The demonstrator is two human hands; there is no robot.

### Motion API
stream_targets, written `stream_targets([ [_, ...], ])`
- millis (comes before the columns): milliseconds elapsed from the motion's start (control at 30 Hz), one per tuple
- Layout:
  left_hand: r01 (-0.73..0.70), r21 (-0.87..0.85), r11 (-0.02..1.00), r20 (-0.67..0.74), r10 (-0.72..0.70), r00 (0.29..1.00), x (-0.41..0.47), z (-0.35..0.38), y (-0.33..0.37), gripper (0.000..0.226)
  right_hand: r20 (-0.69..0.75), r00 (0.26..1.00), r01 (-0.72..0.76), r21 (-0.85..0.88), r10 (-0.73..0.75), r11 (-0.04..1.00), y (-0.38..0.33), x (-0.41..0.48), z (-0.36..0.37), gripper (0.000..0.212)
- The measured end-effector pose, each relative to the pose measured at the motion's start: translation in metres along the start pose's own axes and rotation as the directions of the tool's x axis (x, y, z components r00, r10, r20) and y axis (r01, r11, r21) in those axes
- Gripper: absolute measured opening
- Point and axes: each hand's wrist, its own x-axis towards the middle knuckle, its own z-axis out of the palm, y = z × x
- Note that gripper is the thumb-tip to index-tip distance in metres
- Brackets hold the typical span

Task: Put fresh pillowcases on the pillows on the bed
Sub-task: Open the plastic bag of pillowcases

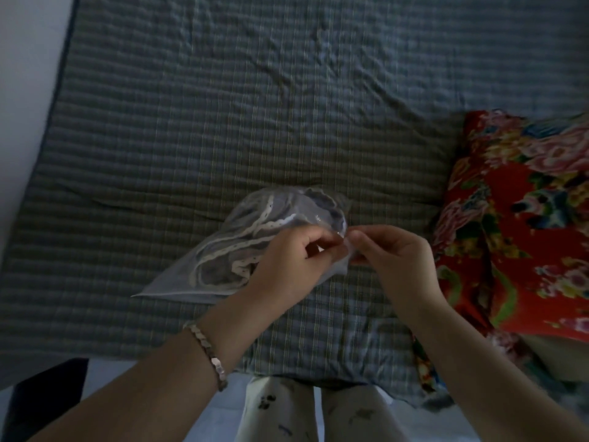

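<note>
A clear plastic bag (242,244) lies on the bed (223,122) in front of me, with folded grey cloth edged in white lace inside it. My left hand (287,263) pinches the bag's near right edge between thumb and fingers. My right hand (392,260) pinches the same edge from the other side, fingertips almost meeting my left. A pillow in a red flowered cover (522,224) lies at the bed's right side, apart from both hands.
The bed is covered with a grey-green checked sheet, wrinkled toward the far side. A white wall (25,90) runs along its left. A dark object (44,397) stands on the floor at lower left. My legs touch the bed's near edge.
</note>
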Motion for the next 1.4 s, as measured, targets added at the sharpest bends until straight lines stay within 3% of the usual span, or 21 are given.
stream_targets([
  [133, -0.006, -0.004, 1.000, 0.012, 0.007, 1.000, -0.005, 0.001, 0.000, 0.032, -0.012, 0.999, -0.039, 0.057, 0.039, 0.998, 0.009, -0.007, 0.000, 0.007],
  [267, -0.042, 0.038, 0.998, 0.081, 0.039, 0.996, -0.011, 0.002, 0.002, 0.017, 0.056, 0.983, -0.175, 0.017, 0.174, 0.984, 0.014, -0.012, -0.005, 0.023],
  [400, -0.141, 0.176, 0.974, 0.156, 0.114, 0.981, -0.022, 0.001, 0.002, 0.019, 0.146, 0.989, 0.007, -0.189, 0.021, 0.982, 0.012, -0.027, -0.010, 0.008],
  [533, -0.284, 0.457, 0.843, 0.113, 0.262, 0.958, -0.041, -0.024, -0.022, 0.017, -0.028, 0.995, 0.081, -0.258, -0.091, 0.963, 0.012, -0.043, -0.019, 0.015],
  [633, -0.182, 0.683, 0.707, 0.059, 0.195, 0.979, -0.064, -0.069, -0.066, 0.031, -0.195, 0.973, 0.055, -0.320, -0.123, 0.946, 0.015, -0.044, -0.037, 0.024],
  [700, -0.039, 0.813, 0.581, 0.000, 0.067, 0.998, -0.081, -0.100, -0.098, 0.026, -0.264, 0.957, 0.023, -0.339, -0.119, 0.941, 0.018, -0.042, -0.048, 0.024],
  [767, 0.119, 0.869, 0.480, -0.111, -0.045, 0.993, -0.094, -0.121, -0.120, 0.007, -0.277, 0.954, 0.007, -0.351, -0.111, 0.936, 0.022, -0.041, -0.053, 0.024],
  [833, 0.267, 0.869, 0.417, -0.198, -0.202, 0.959, -0.094, -0.123, -0.124, 0.010, -0.243, 0.963, 0.020, -0.365, -0.116, 0.931, 0.027, -0.043, -0.050, 0.023],
  [900, 0.282, 0.881, 0.380, -0.200, -0.242, 0.950, -0.086, -0.107, -0.117, 0.016, -0.206, 0.970, 0.041, -0.369, -0.125, 0.928, 0.031, -0.046, -0.043, 0.023],
  [967, 0.072, 0.885, 0.460, 0.000, -0.155, 0.988, -0.076, -0.081, -0.103, 0.026, -0.192, 0.973, 0.053, -0.354, -0.128, 0.934, 0.031, -0.047, -0.038, 0.022],
  [1033, -0.131, 0.831, 0.541, 0.188, -0.052, 0.981, -0.069, -0.055, -0.084, 0.032, -0.221, 0.967, 0.051, -0.332, -0.130, 0.942, 0.029, -0.045, -0.039, 0.020],
  [1167, -0.249, 0.749, 0.615, 0.245, 0.092, 0.965, -0.069, -0.040, -0.062, 0.035, -0.456, 0.889, -0.031, -0.144, -0.038, 0.989, 0.026, -0.038, -0.050, 0.022],
  [1233, -0.234, 0.668, 0.707, 0.151, 0.179, 0.972, -0.072, -0.036, -0.049, 0.032, -0.561, 0.825, -0.100, -0.267, -0.070, 0.958, 0.030, -0.035, -0.052, 0.021],
  [1333, -0.045, 0.501, 0.864, -0.096, 0.107, 0.990, -0.067, -0.026, -0.035, 0.015, -0.603, 0.797, -0.209, -0.336, -0.040, 0.918, 0.041, -0.036, -0.039, 0.014],
  [1400, -0.002, 0.424, 0.906, -0.120, 0.058, 0.991, -0.064, -0.015, -0.033, 0.015, -0.632, 0.764, -0.332, -0.214, 0.129, 0.919, 0.054, -0.041, -0.028, 0.045],
])
